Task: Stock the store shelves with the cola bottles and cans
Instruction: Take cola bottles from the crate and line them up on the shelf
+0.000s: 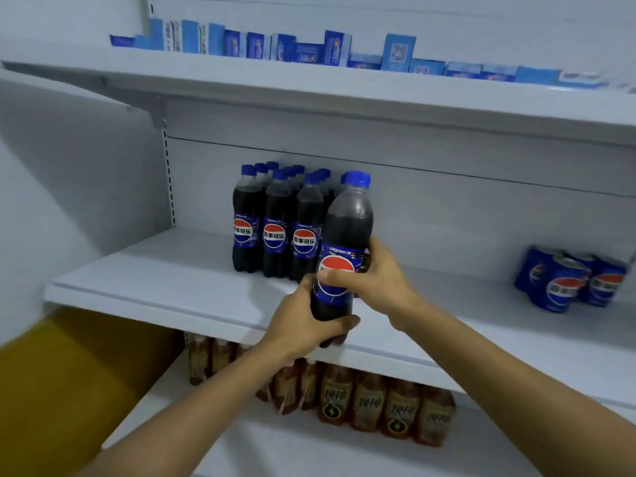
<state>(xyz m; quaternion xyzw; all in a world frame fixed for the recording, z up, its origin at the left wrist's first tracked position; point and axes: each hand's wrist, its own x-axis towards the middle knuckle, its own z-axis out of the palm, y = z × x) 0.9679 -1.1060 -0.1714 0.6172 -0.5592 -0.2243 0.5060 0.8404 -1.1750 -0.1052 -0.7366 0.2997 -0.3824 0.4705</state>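
Observation:
A cola bottle point(347, 228) with a blue cap and blue label is held upright just above the front of the middle shelf point(179, 270). My left hand point(303, 325) grips its base from below. My right hand point(375, 273) grips the label from the right, thumb across the front. Directly behind and to the left, several matching cola bottles point(275, 222) stand in rows on the same shelf. Several blue cola cans point(571, 280) are clustered at the shelf's right end.
The top shelf point(309, 84) carries a row of blue and white boxes point(330, 49). Amber drink bottles point(378, 404) line the lower shelf. A yellow object point(62, 383) fills the lower left. Bare shelf lies between the bottles and cans.

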